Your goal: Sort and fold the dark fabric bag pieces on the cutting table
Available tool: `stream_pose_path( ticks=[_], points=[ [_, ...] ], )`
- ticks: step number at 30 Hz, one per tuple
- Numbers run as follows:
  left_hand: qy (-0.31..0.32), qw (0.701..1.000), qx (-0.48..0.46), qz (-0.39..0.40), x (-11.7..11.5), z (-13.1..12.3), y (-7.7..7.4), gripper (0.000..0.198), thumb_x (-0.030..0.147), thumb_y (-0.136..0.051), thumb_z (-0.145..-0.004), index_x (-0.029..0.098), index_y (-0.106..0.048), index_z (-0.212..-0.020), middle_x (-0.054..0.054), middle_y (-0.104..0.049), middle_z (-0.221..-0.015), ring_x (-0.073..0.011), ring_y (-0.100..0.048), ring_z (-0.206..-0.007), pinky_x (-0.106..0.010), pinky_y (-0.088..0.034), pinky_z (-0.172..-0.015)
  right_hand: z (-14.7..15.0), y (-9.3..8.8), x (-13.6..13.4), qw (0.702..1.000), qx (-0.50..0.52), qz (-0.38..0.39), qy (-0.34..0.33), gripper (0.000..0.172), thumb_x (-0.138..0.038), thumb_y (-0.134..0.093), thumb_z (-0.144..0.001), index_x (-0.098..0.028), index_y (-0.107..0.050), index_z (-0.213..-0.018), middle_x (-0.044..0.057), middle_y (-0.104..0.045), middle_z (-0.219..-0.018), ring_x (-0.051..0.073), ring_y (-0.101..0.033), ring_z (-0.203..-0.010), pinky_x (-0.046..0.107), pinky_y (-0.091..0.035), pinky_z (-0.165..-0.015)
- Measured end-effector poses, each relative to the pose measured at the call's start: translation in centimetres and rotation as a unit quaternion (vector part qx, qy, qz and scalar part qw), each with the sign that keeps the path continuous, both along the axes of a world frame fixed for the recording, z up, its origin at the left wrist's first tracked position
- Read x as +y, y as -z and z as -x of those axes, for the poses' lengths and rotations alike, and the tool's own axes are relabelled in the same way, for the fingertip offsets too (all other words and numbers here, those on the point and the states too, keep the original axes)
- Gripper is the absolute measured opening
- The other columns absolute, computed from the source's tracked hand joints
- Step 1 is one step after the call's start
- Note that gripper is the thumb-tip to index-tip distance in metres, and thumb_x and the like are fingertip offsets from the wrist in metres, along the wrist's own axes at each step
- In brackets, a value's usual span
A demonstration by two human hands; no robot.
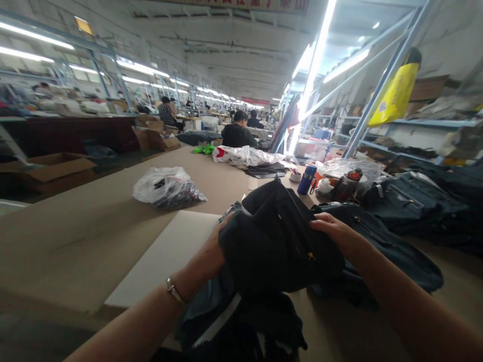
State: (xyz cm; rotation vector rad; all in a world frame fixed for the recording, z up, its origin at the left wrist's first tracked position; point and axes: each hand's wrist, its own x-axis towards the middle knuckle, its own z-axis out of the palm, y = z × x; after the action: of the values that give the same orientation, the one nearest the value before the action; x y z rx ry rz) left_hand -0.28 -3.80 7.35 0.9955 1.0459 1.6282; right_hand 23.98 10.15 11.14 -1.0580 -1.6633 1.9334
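Note:
A black fabric bag (277,246) with a small gold-coloured zipper pull is held up in front of me, over the table. My left hand (216,249) grips its left side, the fingers mostly hidden behind the cloth. At the upper right edge, my right hand (332,227) pinches the fabric between thumb and fingers. More dark cloth and a pale strap (219,319) hang below the bag, near my body. Just beyond my right hand lies a dark blue-grey bag (381,241). White board or paper (166,259) lies flat to the left.
A brown-covered table (86,241) bears a clear plastic bag of small dark pieces (169,188), a blue bottle (307,179) and plastic wrapping (245,156). Dark bags (418,201) are piled at right, below a metal frame (381,85). A person in black (237,133) sits beyond.

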Motion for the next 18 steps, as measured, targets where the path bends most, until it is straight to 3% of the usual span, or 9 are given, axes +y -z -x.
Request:
stream_pose_path(
  ticks=[2,4,7,10,13,18],
  points=[
    [0.001,0.999,0.018,-0.031,0.1,0.3,-0.7,0.038,0.017,-0.069,-0.066,0.017,-0.060,-0.103,-0.004,-0.065,-0.098,-0.0163,-0.059,-0.088,-0.024,-0.048,-0.083,-0.2,-0.3,-0.5,0.999,-0.023,0.010,-0.048,0.033,-0.039,-0.077,-0.060,-0.011,-0.064,-0.070,0.004,-0.064,-0.060,0.013,-0.058,-0.046,0.018,-0.048,-0.044],
    [-0.003,1.000,0.014,-0.026,0.1,0.8,-1.4,0.022,0.018,-0.067,-0.065,0.013,-0.062,-0.086,-0.004,-0.065,-0.085,-0.0154,-0.059,-0.077,-0.024,-0.049,-0.075,-0.2,-0.6,-0.8,0.998,-0.036,0.010,-0.052,0.032,-0.039,-0.077,-0.061,-0.011,-0.065,-0.071,0.003,-0.064,-0.059,0.012,-0.057,-0.046,0.017,-0.046,-0.044],
    [-0.059,0.998,0.006,-0.004,0.1,1.6,-1.6,0.016,0.020,-0.066,-0.064,0.011,-0.060,-0.075,-0.002,-0.063,-0.071,-0.0118,-0.054,-0.063,-0.022,-0.048,-0.063,-0.2,-1.3,-0.5,0.996,0.011,-0.046,0.069,0.024,-0.036,-0.073,-0.061,-0.015,-0.064,-0.068,0.000,-0.063,-0.059,0.012,-0.056,-0.048,0.018,-0.046,-0.045],
    [-0.165,0.985,0.055,0.015,-0.4,2.2,-0.8,0.017,0.021,-0.063,-0.066,0.013,-0.059,-0.080,0.000,-0.061,-0.069,-0.0112,-0.053,-0.060,-0.020,-0.045,-0.055,-0.2,-1.9,0.3,0.981,0.044,-0.083,0.170,0.018,-0.032,-0.070,-0.060,-0.017,-0.062,-0.067,-0.001,-0.062,-0.058,0.014,-0.056,-0.050,0.021,-0.045,-0.046],
    [-0.249,0.961,0.106,0.062,-0.8,3.2,0.2,0.021,0.026,-0.066,-0.066,0.013,-0.057,-0.080,0.002,-0.057,-0.064,-0.0101,-0.049,-0.055,-0.019,-0.041,-0.049,-0.5,-2.8,0.4,0.981,0.029,-0.082,0.175,0.020,-0.034,-0.070,-0.059,-0.018,-0.059,-0.064,0.000,-0.060,-0.056,0.016,-0.054,-0.050,0.024,-0.043,-0.044],
    [-0.322,0.937,0.116,0.063,-1.1,6.3,2.7,0.032,0.043,-0.064,-0.071,0.015,-0.052,-0.080,0.003,-0.053,-0.054,-0.0095,-0.046,-0.047,-0.019,-0.039,-0.047,-4.0,-7.0,0.5,0.947,-0.007,-0.167,0.275,0.027,-0.049,-0.059,-0.074,-0.022,-0.059,-0.079,0.005,-0.065,-0.072,0.021,-0.059,-0.058,0.031,-0.046,-0.047]
  ],
)
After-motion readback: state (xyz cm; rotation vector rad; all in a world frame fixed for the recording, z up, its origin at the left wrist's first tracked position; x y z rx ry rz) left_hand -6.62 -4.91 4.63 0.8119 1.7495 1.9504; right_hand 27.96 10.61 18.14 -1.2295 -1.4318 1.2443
